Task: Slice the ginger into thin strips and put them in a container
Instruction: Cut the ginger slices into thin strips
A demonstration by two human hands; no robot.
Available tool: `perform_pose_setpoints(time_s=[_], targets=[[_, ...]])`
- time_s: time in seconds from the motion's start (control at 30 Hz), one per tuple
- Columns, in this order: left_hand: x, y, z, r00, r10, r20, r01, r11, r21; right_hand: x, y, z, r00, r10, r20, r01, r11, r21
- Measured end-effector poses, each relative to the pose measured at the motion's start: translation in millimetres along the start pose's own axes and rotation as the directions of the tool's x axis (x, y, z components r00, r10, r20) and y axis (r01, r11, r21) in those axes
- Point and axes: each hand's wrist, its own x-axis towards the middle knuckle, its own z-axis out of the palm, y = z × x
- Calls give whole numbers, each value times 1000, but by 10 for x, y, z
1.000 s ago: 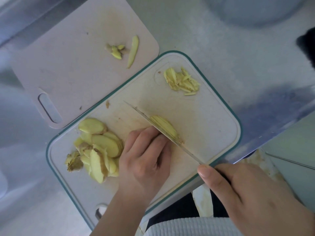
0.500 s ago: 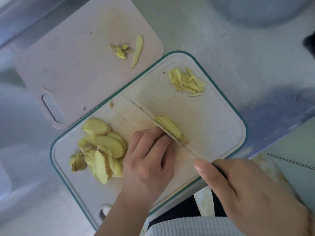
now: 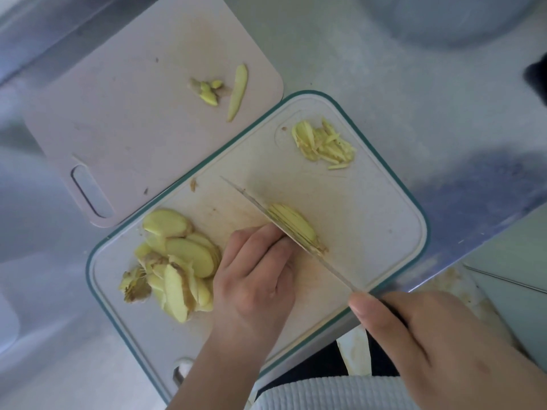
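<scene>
Soft, even daylight, fairly bright, no harsh glare; the steel desk (image 3: 370, 54) gives a dull sheen above the teal-rimmed cutting board (image 3: 370, 226); a broad blurred shadow lies right of that board; edges bow with wide-angle distortion; focus soft throughout, corners smeared.

Steel counter (image 3: 370, 69) w/ two cutting boards directly on it: pink board (image 3: 133, 108) toward far-left corner, handle slot facing left; teal-rimmed white board (image 3: 370, 208) at near edge, its near corner hanging over. White board's far-left edge overlaps pink board's corner. Blurry round bowl (image 3: 450, 16) at far edge.
</scene>
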Motion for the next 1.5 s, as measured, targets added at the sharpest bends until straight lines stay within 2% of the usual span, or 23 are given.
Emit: perform_pose_setpoints(time_s=[0.07,0.17,0.3,0.4,0.53,0.6,0.67,0.77,1.0,1.1,1.37,1.43,1.5], targets=[[-5,-10,-1,1000,6,2,-6,1000,0,-33,32,-12,1000,0,7,0,1000,19],[-13,-6,-4,1000,19,0,-19,1000,9,41,11,-2,999,-9,37,11,999,-43],[-10,-10,-9,1000,8,5,-8,1000,3,134,-51,45,997,-61,43,59,997,46],[-10,8,-2,1000,-3,-9,4,1000,16,14,12,48,999,-26,-21,28,997,66],[-11,-5,9,1000,4,-14,-4,1000,13,-60,54,12,999,-8,33,9,1000,-29],[-7,-2,5,1000,0,-12,0,1000,2,-33,36,8,1000,7,17,-8,1000,12],[-1,4,-3,1000,2,-15,-2,1000,-10,0,77,60,999,-16,-40,17,1000,7],[-3,-2,-7,1000,-6,-14,6,1000,-27,-30,140,131,970,-83,-228,69,995,-68],[5,7,-8,1000,-14,-15,13,999,-33,23,162,160,918,-215,-332,193,976,-97],[3,13,-11,1000,-19,-9,18,999,-35,-8,187,175,919,-232,-318,219,973,-78],[-18,-4,5,1000,-10,7,10,999,36,-26,175,157,949,-168,-265,170,985,-14],[-18,-2,2,1000,-11,8,10,999,40,-4,133,116,986,-90,-142,101,993,68],[-17,-9,-1,1000,-9,13,9,999,46,25,80,74,997,-12,-76,17,998,58]])
